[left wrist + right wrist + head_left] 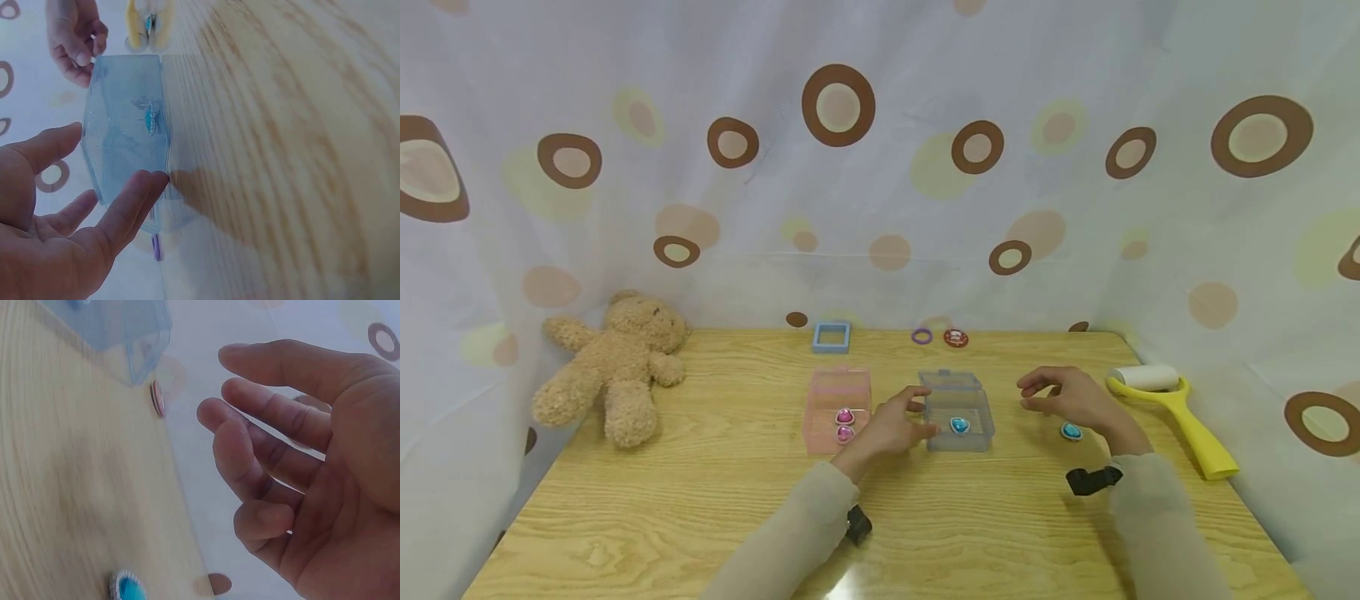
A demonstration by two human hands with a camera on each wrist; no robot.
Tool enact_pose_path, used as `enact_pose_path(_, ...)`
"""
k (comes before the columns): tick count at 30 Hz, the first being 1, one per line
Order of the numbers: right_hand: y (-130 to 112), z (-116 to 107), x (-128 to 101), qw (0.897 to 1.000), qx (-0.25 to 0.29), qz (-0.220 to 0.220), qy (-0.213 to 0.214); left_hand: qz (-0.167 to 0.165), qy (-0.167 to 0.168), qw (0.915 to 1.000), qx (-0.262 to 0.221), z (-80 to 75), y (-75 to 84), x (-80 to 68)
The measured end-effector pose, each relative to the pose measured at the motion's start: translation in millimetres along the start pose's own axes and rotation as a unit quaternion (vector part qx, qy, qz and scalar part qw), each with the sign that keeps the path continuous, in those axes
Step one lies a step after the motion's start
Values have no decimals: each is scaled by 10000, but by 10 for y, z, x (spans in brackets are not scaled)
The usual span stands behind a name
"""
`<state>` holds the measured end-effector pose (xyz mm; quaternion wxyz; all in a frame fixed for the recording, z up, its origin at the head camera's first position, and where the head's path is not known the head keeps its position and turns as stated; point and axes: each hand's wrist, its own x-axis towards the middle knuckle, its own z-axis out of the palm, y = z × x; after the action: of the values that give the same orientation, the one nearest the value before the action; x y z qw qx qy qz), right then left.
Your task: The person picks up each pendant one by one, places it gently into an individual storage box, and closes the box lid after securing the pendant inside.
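The blue box (958,410) is sitting on the wooden surface (700,500), and everything else is lying around it. The left hand (891,429) is resting just left of the box, its straight fingers (134,203) touching the box's near wall; its grip is released and holding nothing. Inside the box a blue gem (959,425) is lying on the floor. The right hand (1071,398) is hovering just right of the box, apart from it, fingers loosely bent, its grip also released and carrying nothing. A second blue gem (1071,431) is lying on the surface right of the box, under that hand.

Just left of the box a pink box (838,410) is standing with two pink gems (845,424) inside. Behind the box, near the curtain, a blue frame (831,337), a purple ring (921,336) and a red disc (955,337) are lying. Well to the right of the box a yellow lint roller (1180,412) is lying, and well to the left a teddy bear (613,362) is slumping at the surface's edge.
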<state>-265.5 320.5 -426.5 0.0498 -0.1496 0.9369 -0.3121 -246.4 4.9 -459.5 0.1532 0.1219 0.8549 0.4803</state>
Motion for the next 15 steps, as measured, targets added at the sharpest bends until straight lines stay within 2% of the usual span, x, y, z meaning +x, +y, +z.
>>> enact_pose_path(15,434,-78,-253,9994,-147,280,-106,67,27,10000,-9,1,-15,5)
